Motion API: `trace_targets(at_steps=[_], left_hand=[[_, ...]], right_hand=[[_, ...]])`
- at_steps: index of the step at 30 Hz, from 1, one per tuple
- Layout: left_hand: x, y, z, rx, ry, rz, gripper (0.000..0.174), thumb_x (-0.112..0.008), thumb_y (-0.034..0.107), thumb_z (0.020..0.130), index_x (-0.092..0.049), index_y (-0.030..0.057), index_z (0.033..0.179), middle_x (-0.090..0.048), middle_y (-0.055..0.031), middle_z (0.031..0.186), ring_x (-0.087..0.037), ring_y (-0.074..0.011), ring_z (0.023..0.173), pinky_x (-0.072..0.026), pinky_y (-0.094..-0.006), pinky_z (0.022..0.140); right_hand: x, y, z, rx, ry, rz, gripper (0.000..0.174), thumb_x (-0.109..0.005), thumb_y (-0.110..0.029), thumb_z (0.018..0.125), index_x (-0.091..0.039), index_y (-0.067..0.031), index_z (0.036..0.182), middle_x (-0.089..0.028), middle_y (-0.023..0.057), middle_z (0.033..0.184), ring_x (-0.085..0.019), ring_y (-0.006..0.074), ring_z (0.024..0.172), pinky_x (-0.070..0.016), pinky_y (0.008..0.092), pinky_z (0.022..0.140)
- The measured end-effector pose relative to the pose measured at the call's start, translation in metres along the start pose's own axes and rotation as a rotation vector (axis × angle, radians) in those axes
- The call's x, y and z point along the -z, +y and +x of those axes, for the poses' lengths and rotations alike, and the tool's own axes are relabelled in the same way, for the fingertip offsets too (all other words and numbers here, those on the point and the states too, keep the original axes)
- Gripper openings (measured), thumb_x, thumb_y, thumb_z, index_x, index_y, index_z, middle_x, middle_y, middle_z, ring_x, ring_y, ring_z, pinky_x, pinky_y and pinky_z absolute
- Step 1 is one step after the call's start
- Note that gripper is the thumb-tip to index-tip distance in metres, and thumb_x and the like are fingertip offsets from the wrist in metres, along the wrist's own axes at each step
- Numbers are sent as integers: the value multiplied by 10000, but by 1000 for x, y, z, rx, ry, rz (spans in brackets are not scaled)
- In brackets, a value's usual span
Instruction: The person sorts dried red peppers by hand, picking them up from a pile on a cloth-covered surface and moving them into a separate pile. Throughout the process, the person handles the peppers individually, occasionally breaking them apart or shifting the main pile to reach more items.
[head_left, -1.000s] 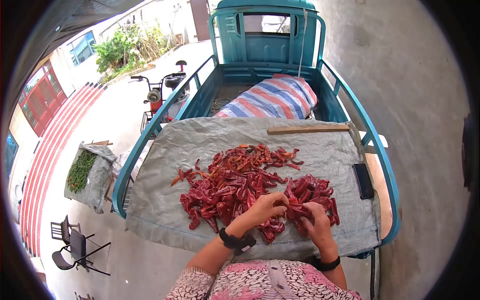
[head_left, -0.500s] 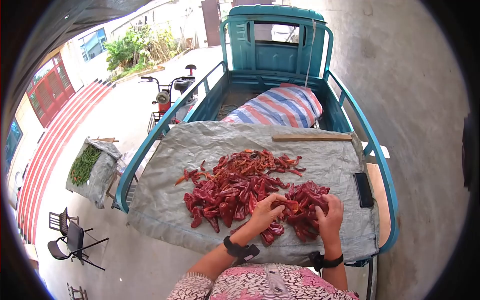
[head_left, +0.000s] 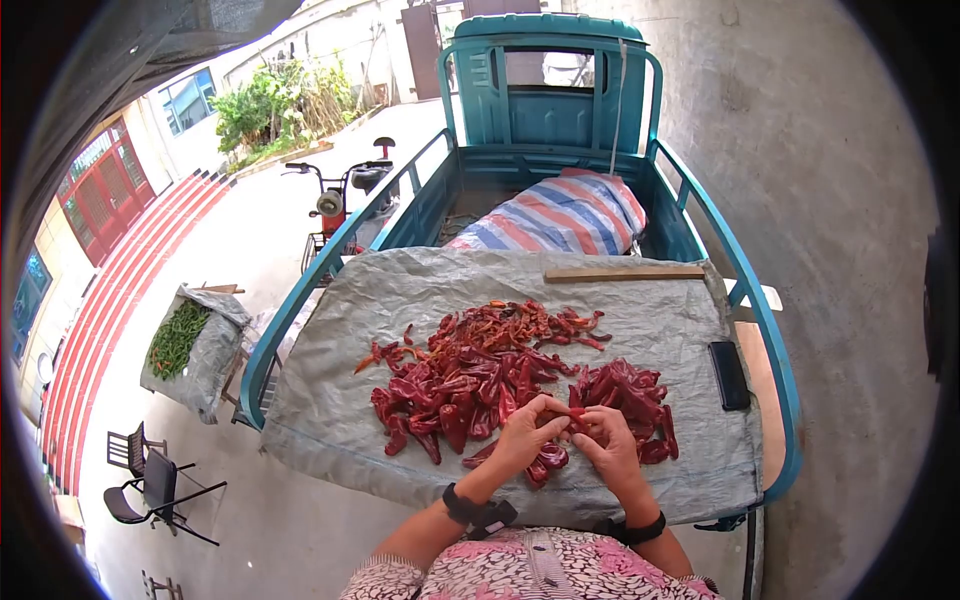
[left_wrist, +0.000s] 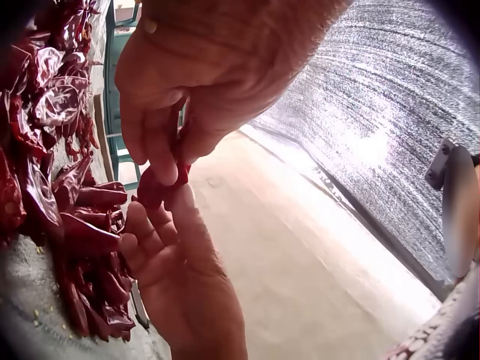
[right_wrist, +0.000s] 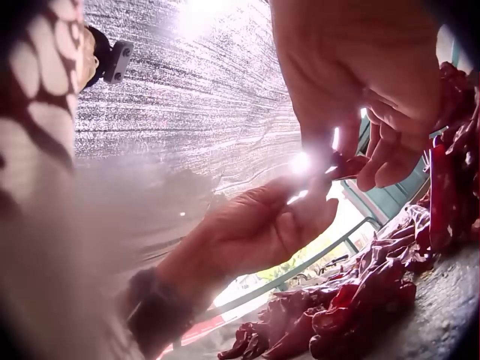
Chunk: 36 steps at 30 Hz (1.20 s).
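Both hands meet over the front of the grey sheet (head_left: pixel 330 420) with a dried red chili pepper (left_wrist: pixel 152 190) between them. My left hand (head_left: pixel 524 438) pinches one end with thumb and fingertips. From the other side, my right hand (head_left: pixel 612 452) pinches the same pepper, largely hidden by the fingers. Left of the hands spreads a large heap of red chilies (head_left: pixel 455 385), with smaller, more shrivelled ones towards its back. Just beyond the right hand lies a smaller pile of dark red chilies (head_left: pixel 625 388). A few chilies (head_left: pixel 545 465) lie below the left hand.
A black phone (head_left: pixel 729 376) lies at the sheet's right side, and a wooden strip (head_left: pixel 625 273) along its back. Teal cart rails (head_left: pixel 735 265) flank the sheet. A striped bag (head_left: pixel 560 215) sits behind. Green peppers (head_left: pixel 180 338) lie on a stand at left, near folding chairs (head_left: pixel 158 485).
The right hand went from the left hand to the smaller pile, then came back left to the left hand. Both now pinch one pepper. The head view shifted slightly.
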<state>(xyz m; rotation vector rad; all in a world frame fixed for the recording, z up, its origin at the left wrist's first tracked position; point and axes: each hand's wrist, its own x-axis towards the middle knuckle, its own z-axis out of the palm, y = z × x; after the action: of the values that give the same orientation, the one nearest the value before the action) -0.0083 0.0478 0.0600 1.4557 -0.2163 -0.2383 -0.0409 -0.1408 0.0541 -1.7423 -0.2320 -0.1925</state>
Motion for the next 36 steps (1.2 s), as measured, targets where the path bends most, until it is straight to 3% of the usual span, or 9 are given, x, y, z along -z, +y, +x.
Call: trace_targets(at_steps=[10,12,16,18,21,24,28,32,36], left_hand=[[15,-11,0,-24,23,-36,209,-595,46,1022,-621,4,1225,-691,-48,1037,-674,-92,846,-534,-229,723],[12,-9,0,-3,49,105,208,-596,45,1019,-619,3,1222,-691,-49,1040,-673,-101,846,-541,-236,734],[15,-20,-6,1,173,405,220,-675,40,955,-660,25,1174,-675,-52,1023,-640,-91,808,-516,-234,713],[17,-16,-13,-69,86,646,267,-738,74,898,-675,43,1156,-655,-67,1034,-649,-140,835,-527,-276,740],[17,-8,-20,-219,-65,932,373,-819,139,805,-691,71,1149,-621,-95,1052,-648,-227,867,-535,-349,780],[24,-14,-22,-256,-201,996,486,-868,211,718,-701,95,1159,-598,-127,1091,-619,-324,960,-521,-438,843],[28,-25,-18,-270,-283,1047,566,-871,211,701,-658,65,1205,-565,-150,1161,-581,-337,1058,-505,-448,897],[32,-19,-20,-280,-249,961,697,-886,195,695,-555,32,1287,-535,-176,1204,-579,-340,1059,-508,-445,906],[54,-22,-23,-306,-181,902,632,-871,177,748,-546,33,1270,-536,-178,1172,-577,-359,1041,-502,-447,910]], right_hand=[[34,18,13,-53,169,-157,165,-733,-33,884,-672,-28,1036,-627,12,1086,-534,41,736,-461,223,670],[34,32,15,-223,186,68,164,-733,-48,890,-676,-30,1042,-620,-10,997,-539,59,723,-458,231,671],[39,27,16,-33,367,-480,216,-740,-96,890,-667,-58,1090,-632,45,1025,-620,153,689,-510,311,671],[37,18,13,16,490,-445,221,-731,-93,896,-668,-72,1107,-631,49,1059,-614,157,679,-517,317,679],[30,8,5,86,482,-465,246,-732,-90,892,-665,-84,1129,-645,59,1015,-630,187,687,-526,321,675],[12,-1,-11,66,172,-509,288,-742,-100,884,-657,-95,1159,-661,73,951,-657,222,720,-532,331,661],[-13,-5,-32,-95,-138,-690,390,-727,-346,916,-628,-127,1223,-703,86,972,-715,275,844,-550,409,700],[-35,21,-37,-226,-113,-591,421,-710,-357,928,-606,-130,1268,-718,112,1016,-714,310,887,-552,414,746],[-33,10,-30,-193,55,-423,289,-709,-188,909,-658,-99,1179,-713,108,1000,-702,262,833,-542,365,741]])
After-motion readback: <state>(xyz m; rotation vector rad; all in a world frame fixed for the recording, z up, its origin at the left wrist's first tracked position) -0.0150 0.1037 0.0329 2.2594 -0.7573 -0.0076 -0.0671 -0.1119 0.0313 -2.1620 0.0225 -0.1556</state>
